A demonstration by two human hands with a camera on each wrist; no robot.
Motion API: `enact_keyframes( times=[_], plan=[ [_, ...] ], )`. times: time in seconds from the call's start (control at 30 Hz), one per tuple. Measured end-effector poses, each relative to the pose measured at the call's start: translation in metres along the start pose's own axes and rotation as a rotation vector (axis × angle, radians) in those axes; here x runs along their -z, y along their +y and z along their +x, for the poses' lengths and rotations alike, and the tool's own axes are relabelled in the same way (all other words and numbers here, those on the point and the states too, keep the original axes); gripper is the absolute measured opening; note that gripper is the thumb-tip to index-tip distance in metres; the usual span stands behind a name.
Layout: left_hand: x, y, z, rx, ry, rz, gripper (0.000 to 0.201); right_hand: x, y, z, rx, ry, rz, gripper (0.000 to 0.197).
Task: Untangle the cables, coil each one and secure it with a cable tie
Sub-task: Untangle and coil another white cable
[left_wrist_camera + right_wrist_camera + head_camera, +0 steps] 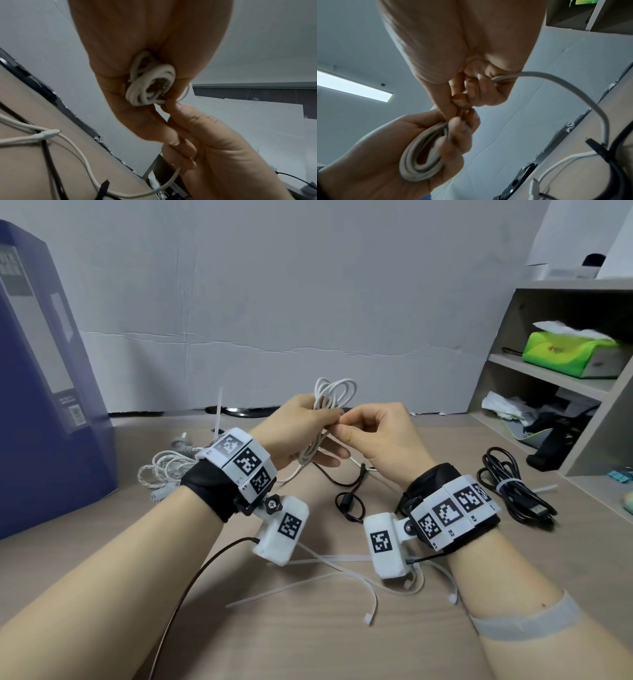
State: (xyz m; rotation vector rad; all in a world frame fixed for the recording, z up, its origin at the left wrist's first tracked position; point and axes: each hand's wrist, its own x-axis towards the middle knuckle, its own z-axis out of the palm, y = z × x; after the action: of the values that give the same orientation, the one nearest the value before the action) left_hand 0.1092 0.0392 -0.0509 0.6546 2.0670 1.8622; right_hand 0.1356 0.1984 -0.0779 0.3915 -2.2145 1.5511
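Note:
My left hand (301,426) grips a coiled white cable (334,393) above the desk; its loops stick up past the fingers. The same coil (150,85) fills the left palm, and it shows as a bundle (421,152) in the right wrist view. My right hand (373,428) pinches a loose strand of that white cable (556,81) right beside the left fingers. The strand hangs down to the desk among a loose black cable (346,491). White cable ties (318,580) lie on the desk under my wrists.
A tied black cable coil (513,491) lies at the right. A white cable heap (168,470) sits left, beside a blue box (44,392). An open shelf unit (561,371) with a green tissue pack (572,350) stands at the right.

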Motion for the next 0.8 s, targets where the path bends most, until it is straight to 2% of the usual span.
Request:
enact_keyframes(
  times=[0.2,0.3,0.43,0.6,0.7,0.8],
  plan=[
    [0.003,0.0,0.001,-0.069,0.034,0.119,0.021,0.0,-0.002,-0.001,0.017,-0.01,0.034,0.011],
    [0.006,-0.002,0.006,-0.106,0.163,0.111,0.016,0.001,0.0,0.001,0.005,0.046,0.01,0.015],
    [0.022,-0.003,0.015,-0.126,0.443,-0.126,0.018,0.007,0.004,0.005,-0.04,0.087,0.012,0.012],
    [0.042,-0.006,0.02,-0.126,0.676,-0.448,0.02,0.008,0.007,0.006,-0.036,0.082,0.003,0.016],
    [0.046,-0.009,0.022,-0.116,0.728,-0.506,0.023,0.007,0.007,0.005,-0.036,0.05,-0.017,0.016],
    [0.044,-0.011,0.024,-0.086,0.668,-0.558,0.027,0.007,0.008,0.004,-0.045,0.03,-0.028,0.015]
  ],
)
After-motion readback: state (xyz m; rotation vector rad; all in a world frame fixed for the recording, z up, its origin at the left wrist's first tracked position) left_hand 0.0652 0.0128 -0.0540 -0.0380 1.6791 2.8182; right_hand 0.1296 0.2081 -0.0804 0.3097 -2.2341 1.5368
